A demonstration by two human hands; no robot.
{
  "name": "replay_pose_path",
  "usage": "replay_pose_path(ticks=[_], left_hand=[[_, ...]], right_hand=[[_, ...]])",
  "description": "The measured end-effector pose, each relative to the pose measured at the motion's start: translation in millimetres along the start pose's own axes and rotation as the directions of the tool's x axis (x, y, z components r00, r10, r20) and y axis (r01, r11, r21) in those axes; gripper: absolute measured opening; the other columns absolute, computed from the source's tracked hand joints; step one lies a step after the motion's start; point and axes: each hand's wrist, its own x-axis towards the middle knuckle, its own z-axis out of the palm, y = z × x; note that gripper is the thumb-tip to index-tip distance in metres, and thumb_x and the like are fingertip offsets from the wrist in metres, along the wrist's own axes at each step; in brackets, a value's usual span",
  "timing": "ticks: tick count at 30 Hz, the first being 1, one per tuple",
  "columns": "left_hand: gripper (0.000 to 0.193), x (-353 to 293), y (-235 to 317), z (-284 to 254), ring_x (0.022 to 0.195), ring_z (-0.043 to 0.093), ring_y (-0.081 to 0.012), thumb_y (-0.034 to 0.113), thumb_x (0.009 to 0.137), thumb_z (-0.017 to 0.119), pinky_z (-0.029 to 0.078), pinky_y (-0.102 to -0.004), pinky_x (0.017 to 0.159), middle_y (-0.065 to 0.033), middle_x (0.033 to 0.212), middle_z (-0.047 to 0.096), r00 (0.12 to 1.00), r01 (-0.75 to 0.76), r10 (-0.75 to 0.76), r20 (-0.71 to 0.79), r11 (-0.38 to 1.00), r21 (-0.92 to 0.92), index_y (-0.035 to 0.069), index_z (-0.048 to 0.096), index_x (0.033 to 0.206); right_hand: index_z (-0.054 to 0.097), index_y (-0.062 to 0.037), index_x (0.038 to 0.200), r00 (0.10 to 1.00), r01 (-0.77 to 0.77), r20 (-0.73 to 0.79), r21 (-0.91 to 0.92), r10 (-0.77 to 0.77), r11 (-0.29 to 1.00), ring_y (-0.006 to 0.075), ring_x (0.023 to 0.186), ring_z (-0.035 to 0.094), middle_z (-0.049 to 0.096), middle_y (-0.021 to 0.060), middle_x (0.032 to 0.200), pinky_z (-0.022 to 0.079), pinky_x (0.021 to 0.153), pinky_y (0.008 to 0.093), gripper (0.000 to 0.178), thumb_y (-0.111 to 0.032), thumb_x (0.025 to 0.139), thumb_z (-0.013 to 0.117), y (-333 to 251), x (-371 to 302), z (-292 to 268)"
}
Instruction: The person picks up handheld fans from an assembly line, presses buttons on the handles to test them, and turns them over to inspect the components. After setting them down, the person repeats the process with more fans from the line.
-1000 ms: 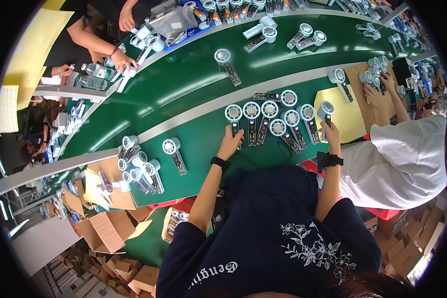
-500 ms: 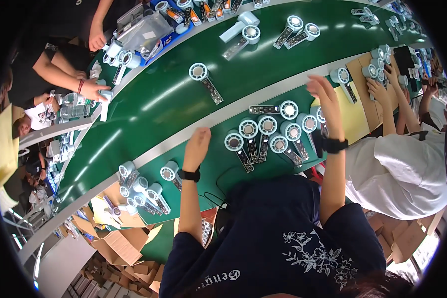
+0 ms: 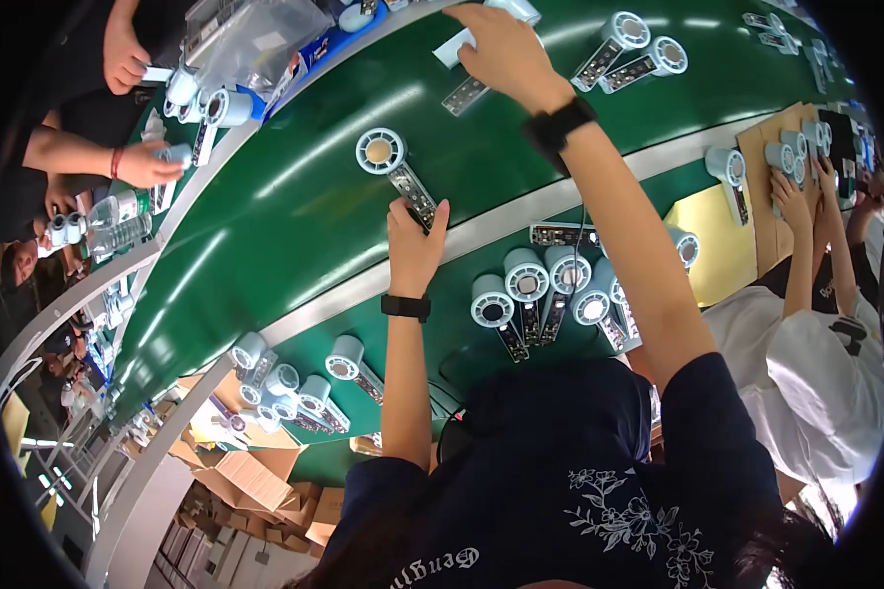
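Head view: work looks partway, pale-blue round-headed fans (image 3: 526,277) grouped toward the glossy green worktop's (image 3: 452,304) near edge. Left hand (image 3: 417,243): grip closed on another fan (image 3: 399,178), beyond grey metal rail (image 3: 329,302). Right hand (image 3: 506,57) by white handle (image 3: 452,48), far edge; grip unclear. Brown cardboard boxes (image 3: 255,478) past near-left corner.

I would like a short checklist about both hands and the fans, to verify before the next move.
1. Left hand at the fan handle: ok, thumb and fingers lie on either side.
2. Left hand's hold firm: cannot tell.
3. Right hand holding something: cannot tell, the contact is hidden.
4. Round fan head above that handle in full view: ok.
5. Grouped fans in full view: not ok, the right forearm hides some.
6. Co-workers' hands apart from both hands: ok.
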Motion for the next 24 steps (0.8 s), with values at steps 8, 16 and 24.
replay_pose_path(ticks=[8, 16, 24], left_hand=[[0.051, 5, 5, -18, 0.079, 0.055, -0.0444, 0.038, 0.085, 0.059, 0.045, -0.0484, 0.068, -0.0273, 0.09, 0.053, 0.996, 0.091, -0.088, -0.026, 0.984, 0.152, -0.004, 0.038, 0.102], [0.049, 3, -5, -29, 0.079, 0.056, -0.045, 0.038, 0.085, 0.057, 0.047, -0.0482, 0.067, -0.0282, 0.092, 0.053, 0.995, 0.097, -0.091, -0.044, 0.983, 0.157, -0.004, 0.037, 0.103], [0.052, 1, -22, -39, 0.083, 0.057, -0.0447, 0.039, 0.086, 0.056, 0.047, -0.0478, 0.068, -0.0282, 0.096, 0.054, 0.991, 0.131, -0.122, -0.062, 0.974, 0.185, -0.004, 0.037, 0.109]], right_hand=[[0.061, -0.0075, 0.106, 0.973, 0.194, 0.178, -0.283, -0.148, 0.939, 0.022, 0.109, 0.051, 0.059, 0.0055, 0.109, 0.038, 0.09, 0.0405, 0.03, -0.01, 0.077, 0.055, 11, -24, 67], [0.058, -0.0082, 0.099, 0.953, 0.236, 0.247, -0.249, -0.174, 0.939, 0.0203, 0.112, 0.049, 0.057, 0.0046, 0.114, 0.035, 0.098, 0.0376, 0.027, -0.008, 0.072, 0.064, 0, -81, 35], [0.057, -0.0071, 0.098, 0.955, 0.202, 0.262, -0.218, -0.142, 0.955, 0.0219, 0.114, 0.048, 0.056, 0.0052, 0.114, 0.034, 0.1, 0.0382, 0.025, -0.008, 0.074, 0.064, 10, -108, -8]])
